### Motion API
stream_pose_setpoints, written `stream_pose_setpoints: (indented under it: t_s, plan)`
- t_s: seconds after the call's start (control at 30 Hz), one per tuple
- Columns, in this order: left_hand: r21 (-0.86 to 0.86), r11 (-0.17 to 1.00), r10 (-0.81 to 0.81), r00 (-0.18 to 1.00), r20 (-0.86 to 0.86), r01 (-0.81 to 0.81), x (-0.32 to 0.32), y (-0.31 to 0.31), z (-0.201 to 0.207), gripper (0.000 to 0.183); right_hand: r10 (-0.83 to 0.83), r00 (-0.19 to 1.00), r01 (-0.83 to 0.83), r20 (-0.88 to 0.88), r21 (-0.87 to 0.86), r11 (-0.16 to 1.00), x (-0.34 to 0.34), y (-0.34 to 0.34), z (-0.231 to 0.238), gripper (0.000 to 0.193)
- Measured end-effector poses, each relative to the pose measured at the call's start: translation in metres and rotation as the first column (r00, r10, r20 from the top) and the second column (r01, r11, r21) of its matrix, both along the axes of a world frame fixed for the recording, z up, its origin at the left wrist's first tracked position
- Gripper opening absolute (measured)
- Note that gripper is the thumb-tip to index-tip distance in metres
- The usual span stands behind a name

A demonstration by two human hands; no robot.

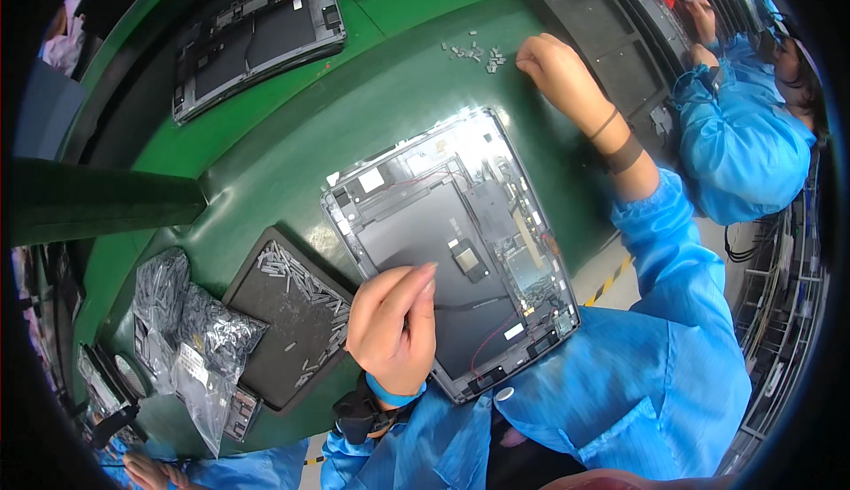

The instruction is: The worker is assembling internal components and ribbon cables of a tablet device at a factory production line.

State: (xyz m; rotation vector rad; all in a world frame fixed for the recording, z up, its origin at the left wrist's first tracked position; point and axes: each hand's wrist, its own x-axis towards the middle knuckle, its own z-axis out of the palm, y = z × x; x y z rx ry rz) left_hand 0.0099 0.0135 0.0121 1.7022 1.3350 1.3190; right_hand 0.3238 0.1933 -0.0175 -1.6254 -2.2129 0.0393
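An opened tablet-like device (pixel 416 224) lies tilted in front of me, its battery, circuit board and thin red wires exposed. Over its near left edge is my left hand (pixel 390 326), thumb and fingers pinched together; anything between them is too small to make out. My right hand (pixel 567 83) reaches far right, fingers curled down beside a scatter of small grey pieces (pixel 478 54) on the green table. Its fingertips are pressed together, and what they hold, if anything, is hidden.
A dark tray (pixel 252 322) of thin grey strips sits left, beside clear plastic bags (pixel 208 339) of small parts. More opened devices (pixel 257 43) stand on the far strip. Black trays (pixel 602 38) lie far right, near a co-worker's blue sleeve (pixel 735 136). A green bar (pixel 106 202) juts in from the left.
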Motion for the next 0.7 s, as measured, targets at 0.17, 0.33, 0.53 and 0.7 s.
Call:
stream_pose_setpoints:
  t_s: [0.17, 0.33, 0.53, 0.7]
  plan:
    - [0.025, 1.0, 0.009, 1.0, -0.028, -0.008, -0.002, 0.003, 0.006, 0.02, -0.169, 0.823, 0.02, -0.543, -0.27, 0.963, -0.037, -0.035, 0.034, 0.007]
    - [0.015, 1.0, -0.008, 1.0, -0.014, 0.009, -0.001, 0.003, 0.003, 0.02, -0.109, 0.696, -0.144, -0.71, -0.286, 0.947, -0.057, -0.065, 0.057, 0.015]
    - [0.043, 0.999, 0.019, 0.999, -0.025, -0.018, 0.0, 0.003, 0.003, 0.021, -0.201, 0.678, -0.225, -0.707, -0.459, 0.859, -0.071, -0.063, 0.063, 0.01]
    - [0.023, 1.0, 0.001, 1.0, 0.012, -0.002, 0.0, 0.002, 0.003, 0.022, -0.118, 0.704, -0.171, -0.701, -0.329, 0.929, -0.074, -0.065, 0.043, 0.009]
